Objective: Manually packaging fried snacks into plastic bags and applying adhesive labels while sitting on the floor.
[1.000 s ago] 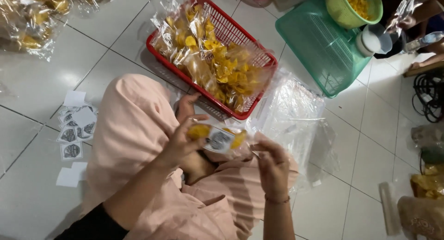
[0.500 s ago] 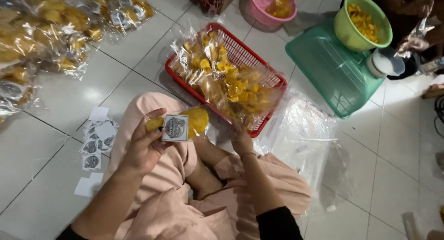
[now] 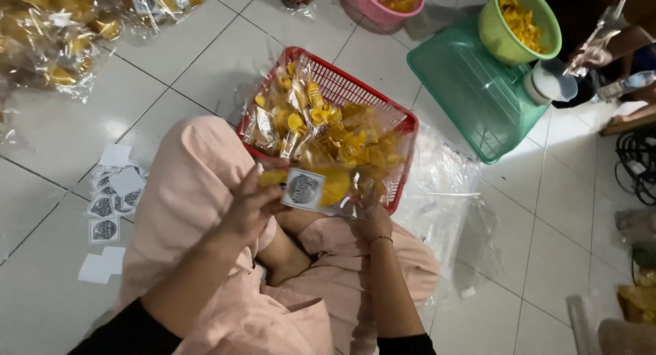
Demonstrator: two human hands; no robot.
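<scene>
In the head view, at centre, one clear bag of yellow chips (image 3: 321,187) with a square label is gripped at its 9 o'clock end by the left hand (image 3: 254,203), fingers closed on it; the right hand (image 3: 372,222) is half hidden beneath it, so its grip cannot be told. At 12 o'clock one red basket (image 3: 355,92) is seen, its bags too heaped to count. At 9 o'clock, label sheets (image 3: 109,205) overlap.
</scene>
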